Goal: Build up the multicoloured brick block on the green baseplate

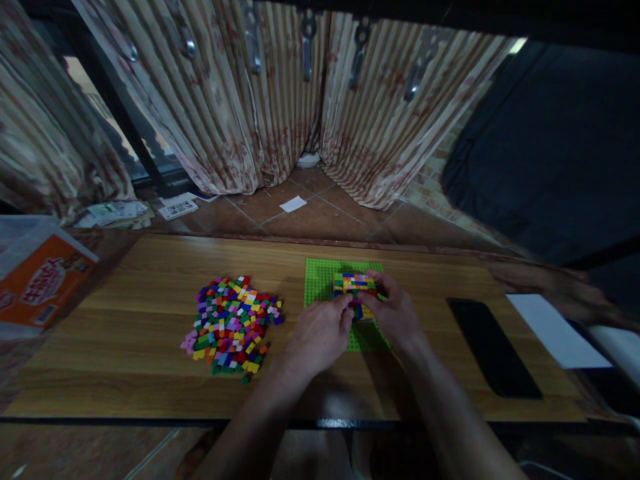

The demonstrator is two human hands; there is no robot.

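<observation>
A multicoloured toy-brick structure (353,283) stands on a green studded baseplate (316,275) on the wooden table. My left hand (323,335) is at its near left side, with thumb and fingertips pinched together against the bricks. Whatever is between those fingertips is too small to make out. Around the right side of the structure curls my right hand (397,315), its fingers on the far right corner and its thumb on the near face. Both hands partly cover the structure. To the left lies a spread heap of loose toy bricks (233,323) in many colours.
A black flat panel (493,347) lies at the table's right, beside a white sheet (557,330). An orange-labelled plastic box (47,277) stands past the left end. Striped curtains (280,113) hang beyond the table, with papers (177,207) on the tiled floor.
</observation>
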